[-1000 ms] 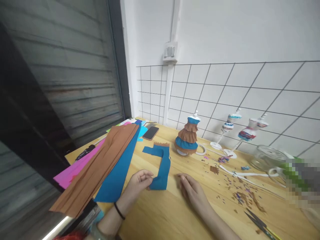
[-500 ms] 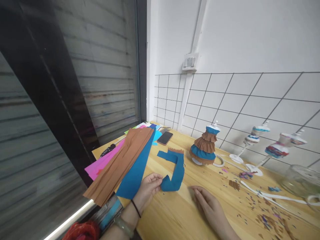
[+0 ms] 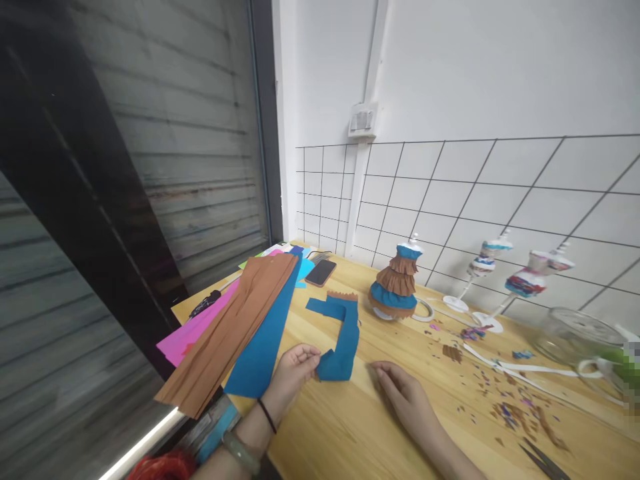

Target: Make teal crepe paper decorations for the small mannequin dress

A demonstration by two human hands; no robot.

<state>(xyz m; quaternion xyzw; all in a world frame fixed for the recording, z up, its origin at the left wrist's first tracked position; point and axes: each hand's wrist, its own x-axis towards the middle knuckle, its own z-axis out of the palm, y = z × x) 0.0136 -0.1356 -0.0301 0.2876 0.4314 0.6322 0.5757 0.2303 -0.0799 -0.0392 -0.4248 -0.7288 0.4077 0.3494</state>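
My left hand [image 3: 295, 373] pinches the lower left corner of a bent blue paper strip [image 3: 345, 353] lying on the wooden table. A brown scalloped piece [image 3: 343, 296] shows at the strip's top end. To the right of the strip, apart from it, my right hand [image 3: 407, 400] rests on the table, fingers drawn together; nothing shows in them. Left of my left hand lies a blue sheet [image 3: 257, 363], partly under long folded brown paper [image 3: 230, 327]. A small dress form [image 3: 397, 283] in a tiered brown and blue paper skirt stands farther back.
Two more dress forms [image 3: 484, 267] [image 3: 527, 283] stand back right, near a glass jar [image 3: 565, 337]. Paper scraps [image 3: 515, 407] and white strips [image 3: 543, 368] litter the right side. Dark scissors [image 3: 543, 460] lie at the lower right. A phone [image 3: 321, 271] lies at the back.
The view has turned slightly right, so the scissors and something green now show at the right. Both hands keep about the same places by the blue strip.
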